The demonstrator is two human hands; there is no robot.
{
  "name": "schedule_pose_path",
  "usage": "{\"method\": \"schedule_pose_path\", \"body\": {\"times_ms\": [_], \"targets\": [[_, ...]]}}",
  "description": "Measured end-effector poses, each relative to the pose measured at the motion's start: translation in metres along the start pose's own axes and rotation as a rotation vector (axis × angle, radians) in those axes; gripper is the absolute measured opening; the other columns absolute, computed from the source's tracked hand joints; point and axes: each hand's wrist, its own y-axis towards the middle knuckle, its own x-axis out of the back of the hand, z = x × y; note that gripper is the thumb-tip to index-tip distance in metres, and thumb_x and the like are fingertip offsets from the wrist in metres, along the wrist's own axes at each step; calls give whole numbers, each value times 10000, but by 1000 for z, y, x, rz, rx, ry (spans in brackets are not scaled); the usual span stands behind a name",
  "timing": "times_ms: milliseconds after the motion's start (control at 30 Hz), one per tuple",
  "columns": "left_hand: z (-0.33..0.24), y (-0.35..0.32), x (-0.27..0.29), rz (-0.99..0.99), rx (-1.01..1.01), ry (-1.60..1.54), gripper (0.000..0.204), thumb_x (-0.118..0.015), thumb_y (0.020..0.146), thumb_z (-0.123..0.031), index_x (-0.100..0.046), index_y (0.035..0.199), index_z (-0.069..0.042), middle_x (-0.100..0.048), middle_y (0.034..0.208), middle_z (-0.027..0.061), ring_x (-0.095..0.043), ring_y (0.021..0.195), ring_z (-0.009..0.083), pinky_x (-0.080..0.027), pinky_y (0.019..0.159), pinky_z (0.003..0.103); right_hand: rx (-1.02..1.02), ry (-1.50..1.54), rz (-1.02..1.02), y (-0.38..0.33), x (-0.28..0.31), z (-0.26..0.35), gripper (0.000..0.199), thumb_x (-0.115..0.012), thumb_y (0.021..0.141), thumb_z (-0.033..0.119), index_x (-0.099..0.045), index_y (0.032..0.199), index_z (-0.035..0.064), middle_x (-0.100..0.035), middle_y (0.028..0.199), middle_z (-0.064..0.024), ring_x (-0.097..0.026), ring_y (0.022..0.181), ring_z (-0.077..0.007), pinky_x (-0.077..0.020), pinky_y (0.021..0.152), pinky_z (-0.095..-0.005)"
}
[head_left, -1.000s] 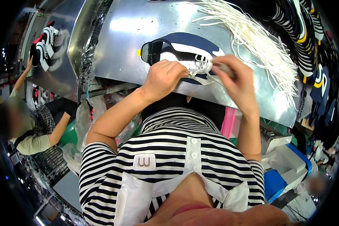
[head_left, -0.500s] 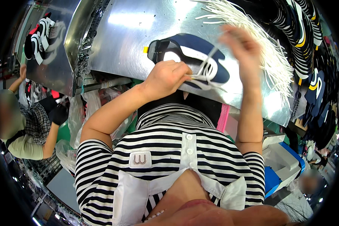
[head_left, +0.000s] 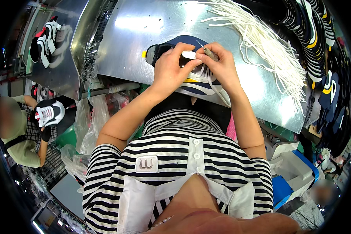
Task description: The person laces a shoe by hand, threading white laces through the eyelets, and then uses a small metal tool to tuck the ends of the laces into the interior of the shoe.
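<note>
A navy, white and black shoe upper (head_left: 187,40) lies on the metal tabletop in front of me, a yellow tab at its left end. My left hand (head_left: 169,68) grips the upper, thumb and forefinger pinching at its white tongue (head_left: 189,55). Close beside it, my right hand (head_left: 222,65) is closed around an awl (head_left: 210,54) with a short tan handle; its thin metal point sticks out up and to the left. A white shoelace (head_left: 219,93) runs through the front of the upper and trails below my right hand. My hands cover much of the eyelet area.
A heap of white laces (head_left: 261,43) spreads over the tabletop's (head_left: 132,43) right side. Stacked shoe uppers (head_left: 316,58) hang beyond its right edge. On the left, another metal surface (head_left: 66,74) holds a few uppers. A co-worker (head_left: 25,132) there holds a shoe. A white and blue box (head_left: 294,167) stands lower right.
My right hand has come in from the right to the upper, and the awl now shows in it. My left hand has shifted up to the tongue. The co-worker's shoe has come into view.
</note>
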Motion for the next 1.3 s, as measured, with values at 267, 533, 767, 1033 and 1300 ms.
{"method": "schedule_pose_path", "body": {"times_ms": [267,533,767,1033,1300], "targets": [[5,-5,-8,-122,-46,37,289,-766,777,-188,-652,1021,-82,-645,849,84,-597,764,230,-472,704,345,63,-139,-51,-36,12,16,190,-620,923,174,-615,1030,17,-664,878,-120,-649,743,-218,-496,670,-312],[3,-7,-8,-138,-18,70,288,-761,770,-161,-667,1036,-102,-614,822,79,-571,766,244,-454,708,348,100,-298,-35,-38,11,13,123,-626,902,131,-606,948,19,-666,802,-133,-641,684,-285,-492,630,-348],[-5,-11,-7,-105,-240,193,325,-681,761,-17,-639,1079,-70,-610,818,74,-524,703,245,-401,718,354,229,-679,-24,-21,-12,15,153,-606,896,124,-528,997,41,-667,793,-135,-650,653,-322,-484,559,-406],[4,-5,0,-19,54,-74,343,-602,839,26,-579,1177,-25,-640,934,64,-617,841,120,-493,748,250,219,-738,-6,-27,6,39,94,-569,925,147,-601,978,76,-672,860,-99,-645,740,-330,-493,633,-422],[6,19,-9,-122,180,-222,318,-621,848,36,-575,1156,-29,-674,912,82,-636,811,101,-503,753,231,98,-432,-245,-31,18,7,213,-607,932,240,-623,1018,46,-666,820,-148,-638,714,-321,-488,651,-357]]}}
